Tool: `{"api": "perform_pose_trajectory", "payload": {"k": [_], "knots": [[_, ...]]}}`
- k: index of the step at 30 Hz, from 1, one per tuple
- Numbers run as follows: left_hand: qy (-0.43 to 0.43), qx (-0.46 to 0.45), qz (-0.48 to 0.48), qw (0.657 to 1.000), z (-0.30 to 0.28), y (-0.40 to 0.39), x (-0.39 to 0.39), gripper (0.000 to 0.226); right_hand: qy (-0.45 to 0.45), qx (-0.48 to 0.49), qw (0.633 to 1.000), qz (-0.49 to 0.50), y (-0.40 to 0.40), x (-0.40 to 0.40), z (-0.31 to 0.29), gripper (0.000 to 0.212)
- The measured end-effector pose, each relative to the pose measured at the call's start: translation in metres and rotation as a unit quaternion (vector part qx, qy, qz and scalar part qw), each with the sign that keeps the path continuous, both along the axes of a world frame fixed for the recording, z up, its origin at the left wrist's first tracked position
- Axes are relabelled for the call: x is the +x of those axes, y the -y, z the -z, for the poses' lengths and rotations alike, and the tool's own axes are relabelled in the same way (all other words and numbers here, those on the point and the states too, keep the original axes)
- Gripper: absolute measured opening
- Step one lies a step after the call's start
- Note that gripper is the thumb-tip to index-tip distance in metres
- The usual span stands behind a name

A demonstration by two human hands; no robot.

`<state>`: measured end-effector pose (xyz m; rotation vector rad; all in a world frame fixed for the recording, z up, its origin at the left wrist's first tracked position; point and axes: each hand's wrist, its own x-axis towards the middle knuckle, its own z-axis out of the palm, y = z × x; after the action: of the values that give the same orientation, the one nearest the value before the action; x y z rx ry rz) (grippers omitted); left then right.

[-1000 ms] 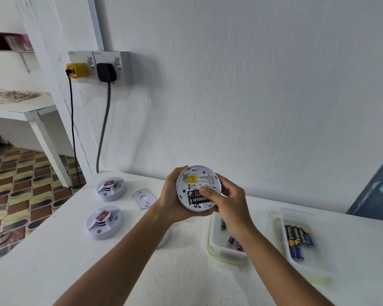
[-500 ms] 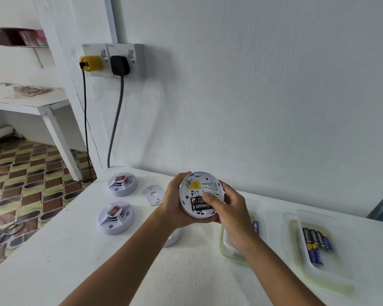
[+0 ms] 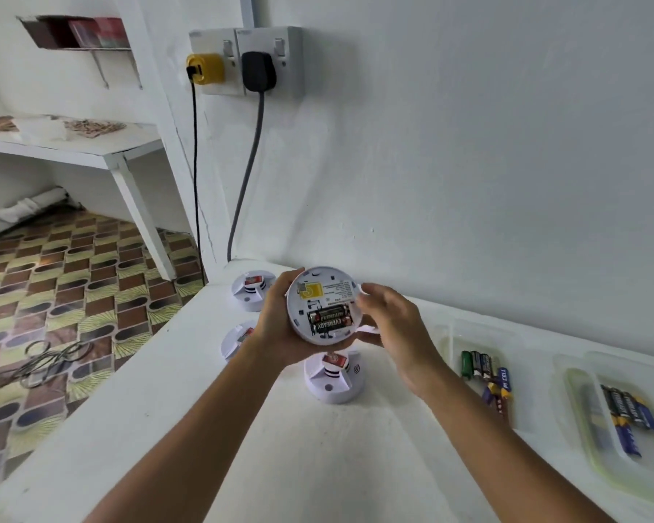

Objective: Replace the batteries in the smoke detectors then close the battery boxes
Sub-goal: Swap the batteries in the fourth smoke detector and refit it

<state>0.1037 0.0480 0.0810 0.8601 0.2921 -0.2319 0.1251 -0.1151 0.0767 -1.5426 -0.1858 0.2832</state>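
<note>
My left hand [image 3: 276, 322] grips a round white smoke detector [image 3: 323, 298] from behind, its back turned to me above the white table [image 3: 204, 428]. Two black batteries [image 3: 330, 319] lie in its uncovered battery box, below a yellow sticker. My right hand [image 3: 393, 326] is at the detector's right rim, fingers loosely bent, fingertips touching the edge. Three more detectors sit on the table: one at the back [image 3: 252, 290], one partly hidden behind my left wrist [image 3: 235, 341], one under my hands [image 3: 335, 377].
A clear tray [image 3: 450, 341] to the right holds several mixed batteries [image 3: 484, 368]. A second tray [image 3: 582, 420] at far right holds several black and blue batteries [image 3: 629, 409]. Two plugs with hanging cords sit in the wall socket [image 3: 246, 60]. The table's left edge drops to a patterned floor.
My right thumb has come off the batteries and the hand has slid to the detector's right rim. The view has shifted right and down, showing a third detector below my hands.
</note>
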Motion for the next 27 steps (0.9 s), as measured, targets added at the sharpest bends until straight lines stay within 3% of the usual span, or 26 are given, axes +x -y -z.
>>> {"api": "perform_pose_trajectory", "payload": {"k": [4, 7, 10, 14, 17, 21, 25, 27], "knots": [[-0.013, -0.025, -0.069, 0.997, 0.007, -0.044, -0.002, 0.051, 0.032, -0.053, 0.996, 0.058, -0.039, 0.027, 0.006, 0.011], [-0.009, -0.046, -0.103, 0.994, 0.016, -0.074, 0.003, 0.048, 0.09, -0.17, 0.981, 0.041, -0.07, 0.055, 0.021, 0.018], [-0.009, -0.055, -0.114, 0.992, 0.025, -0.098, 0.011, 0.048, 0.123, -0.338, 0.932, -0.046, -0.098, 0.079, 0.042, 0.03], [-0.024, -0.06, -0.107, 0.992, 0.034, -0.115, 0.022, 0.049, 0.14, -0.534, 0.826, -0.118, -0.119, 0.093, 0.069, 0.039], [-0.028, -0.069, -0.103, 0.992, 0.039, -0.122, 0.026, 0.049, 0.161, -0.582, 0.79, -0.106, -0.129, 0.092, 0.072, 0.036], [-0.026, -0.07, -0.104, 0.992, 0.037, -0.123, 0.027, 0.046, 0.139, -0.552, 0.819, -0.071, -0.131, 0.089, 0.066, 0.034], [-0.025, -0.064, -0.096, 0.993, 0.034, -0.12, 0.024, 0.048, 0.062, -0.399, 0.915, -0.021, -0.124, 0.08, 0.047, 0.073], [-0.023, -0.061, -0.089, 0.994, 0.032, -0.118, 0.02, 0.049, 0.06, -0.287, 0.956, -0.019, -0.122, 0.068, 0.03, 0.076]]}}
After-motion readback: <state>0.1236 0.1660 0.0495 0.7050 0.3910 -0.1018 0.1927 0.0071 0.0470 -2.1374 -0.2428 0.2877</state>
